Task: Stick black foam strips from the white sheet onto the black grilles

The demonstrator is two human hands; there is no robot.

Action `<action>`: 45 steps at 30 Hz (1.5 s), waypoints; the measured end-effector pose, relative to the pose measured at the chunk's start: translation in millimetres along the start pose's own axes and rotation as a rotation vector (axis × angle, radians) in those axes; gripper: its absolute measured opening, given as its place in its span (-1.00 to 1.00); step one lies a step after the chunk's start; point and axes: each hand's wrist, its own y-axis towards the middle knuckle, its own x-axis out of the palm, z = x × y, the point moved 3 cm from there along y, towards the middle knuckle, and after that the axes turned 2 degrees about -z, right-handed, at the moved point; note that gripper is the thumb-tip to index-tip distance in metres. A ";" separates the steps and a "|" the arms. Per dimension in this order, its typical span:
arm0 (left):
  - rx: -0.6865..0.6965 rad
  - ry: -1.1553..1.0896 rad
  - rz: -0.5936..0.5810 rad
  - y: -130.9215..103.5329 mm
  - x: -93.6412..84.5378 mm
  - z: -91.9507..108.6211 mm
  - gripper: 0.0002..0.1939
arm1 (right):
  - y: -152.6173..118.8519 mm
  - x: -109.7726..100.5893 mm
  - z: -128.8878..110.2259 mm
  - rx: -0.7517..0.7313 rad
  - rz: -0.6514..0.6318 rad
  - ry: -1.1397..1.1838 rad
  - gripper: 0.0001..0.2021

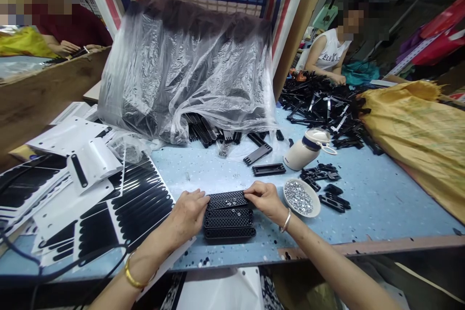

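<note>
Several black perforated bars [230, 222] lie side by side in a stack on the blue table, with a few small metal nuts on top. My left hand [189, 215] is closed at the left end of the topmost bar [227, 199]. At that bar's right end, my right hand [264, 198] pinches it between thumb and fingers. Right of my right hand stands a white bowl [301, 197] full of small metal nuts. Beyond the stack lies a single black open-framed bar [269, 169].
A cream bottle [301, 152] leans behind the bowl, near small black parts [319, 174]. A large plastic bag [189, 68] of black bars fills the back. Black-and-white sheets [134, 203] cover the left. Two people sit across, one by a black pile [327, 106]; a yellow sack [417, 131] lies right.
</note>
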 end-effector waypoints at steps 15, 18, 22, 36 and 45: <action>0.049 -0.081 0.060 -0.4 4.8 -1.4 -0.73 | 10.7 -2.0 7.3 0.287 -0.066 0.269 -0.80; 0.013 -0.087 0.020 0.3 3.7 0.0 -0.74 | 10.4 -1.4 5.5 0.316 -0.068 0.278 -0.82; 0.010 -0.088 0.022 0.7 2.8 1.0 -0.74 | 12.4 3.1 5.8 0.328 -0.076 0.269 -0.86; 0.025 -0.064 0.039 0.3 4.9 -0.4 -0.73 | 27.8 -3.4 1.3 0.389 -0.356 0.255 -0.82; 0.016 -0.045 0.067 0.5 5.9 0.5 -0.73 | 25.4 -8.5 -5.7 0.232 -0.286 -0.017 -0.88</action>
